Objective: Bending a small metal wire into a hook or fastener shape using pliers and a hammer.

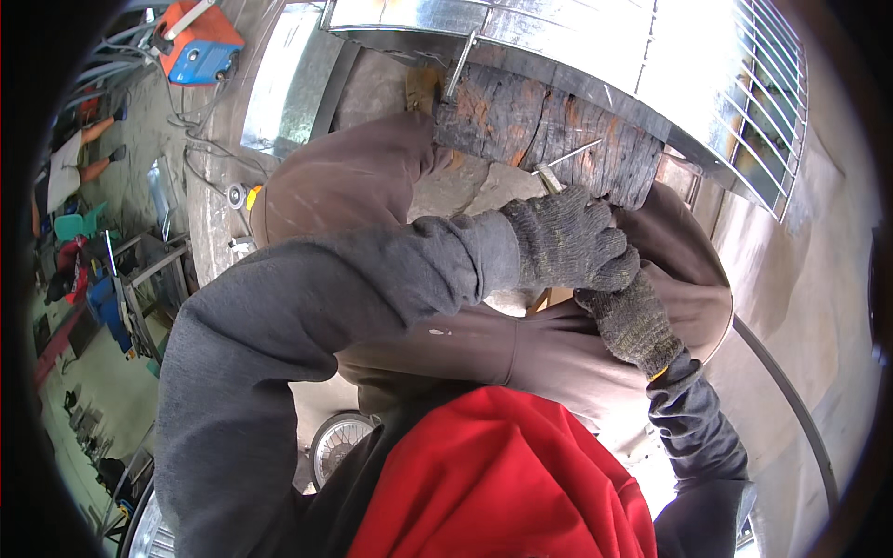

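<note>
My left hand point(572, 240), in a dark grey knitted glove, is closed, with its fingers curled. Just beyond it sticks out the pale end of a tool point(550, 178), which carries or crosses a thin metal rod point(575, 155). The tool's kind and handle are hidden under the glove. Close against the left hand is my right hand point(634, 316), gloved alike and also closed; what its fingers hold is out of sight. Past the hands lies a charred, cracked wooden block point(549, 121), and over its far side stands a shiny sheet-metal piece point(577, 28) with wire bars.
A wire grille point(767, 102) curves down at the right. At far left stand an orange and blue machine point(200, 56) with cables and a grinder-like tool point(242, 195). A spoked wheel point(339, 442) is near my left side. Another person's legs point(93, 153) show at the left.
</note>
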`<state>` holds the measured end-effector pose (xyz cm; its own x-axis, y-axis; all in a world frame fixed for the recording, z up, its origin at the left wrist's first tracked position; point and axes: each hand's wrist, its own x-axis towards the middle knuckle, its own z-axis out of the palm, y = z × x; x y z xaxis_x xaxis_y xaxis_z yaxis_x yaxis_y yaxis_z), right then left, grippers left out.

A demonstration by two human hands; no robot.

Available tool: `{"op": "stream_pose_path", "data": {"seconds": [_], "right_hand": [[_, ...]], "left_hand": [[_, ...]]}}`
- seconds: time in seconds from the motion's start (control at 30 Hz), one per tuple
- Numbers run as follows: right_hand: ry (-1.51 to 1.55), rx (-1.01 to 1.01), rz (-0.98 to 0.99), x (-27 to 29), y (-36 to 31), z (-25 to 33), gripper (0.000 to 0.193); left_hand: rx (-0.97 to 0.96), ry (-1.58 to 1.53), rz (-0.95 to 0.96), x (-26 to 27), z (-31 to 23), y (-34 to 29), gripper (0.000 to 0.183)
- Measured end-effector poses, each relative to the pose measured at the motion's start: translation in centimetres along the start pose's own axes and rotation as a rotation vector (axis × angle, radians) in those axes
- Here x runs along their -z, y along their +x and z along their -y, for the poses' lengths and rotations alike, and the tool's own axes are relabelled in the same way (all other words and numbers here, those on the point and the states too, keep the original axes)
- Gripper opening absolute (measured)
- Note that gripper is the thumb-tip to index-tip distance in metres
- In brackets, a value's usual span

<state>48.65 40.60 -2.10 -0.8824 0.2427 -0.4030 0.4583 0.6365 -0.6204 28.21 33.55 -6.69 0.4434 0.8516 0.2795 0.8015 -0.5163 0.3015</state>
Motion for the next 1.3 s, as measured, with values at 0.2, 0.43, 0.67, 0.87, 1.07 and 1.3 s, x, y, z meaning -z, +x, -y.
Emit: {"op": "stream_pose_path", "data": {"seconds": [0.2,0.43,0.67,0.87,1.07,1.3], "right_hand": [[0.026,0.026,0.034,0.6,1.0,-0.1,0.032],[-0.084,0.202,0.027,0.5,1.6,-1.5,0.025],[0.532,-0.089,0.142,-0.2,1.9,-1.4,0.023],[0.582,-0.034,0.117,-1.5,2.4,-2.0,0.025],[1.663,-0.428,0.368,-0.9,3.5,-2.2,0.023],[1.746,-0.476,0.428,-1.3,4.0,-2.4,0.031]], "left_hand": [[0.138,-0.179,0.06,-2.1,0.2,0.6,0.029],[0.05,0.01,-0.071,-0.5,0.9,-0.2,0.023],[0.059,-0.146,0.211,2.7,1.3,1.4,0.019],[0.113,-0.234,0.182,3.2,1.3,1.9,0.014],[0.138,-0.304,0.215,3.1,1.7,2.2,0.011],[0.144,-0.438,0.344,3.5,2.7,3.0,0.015]]}}
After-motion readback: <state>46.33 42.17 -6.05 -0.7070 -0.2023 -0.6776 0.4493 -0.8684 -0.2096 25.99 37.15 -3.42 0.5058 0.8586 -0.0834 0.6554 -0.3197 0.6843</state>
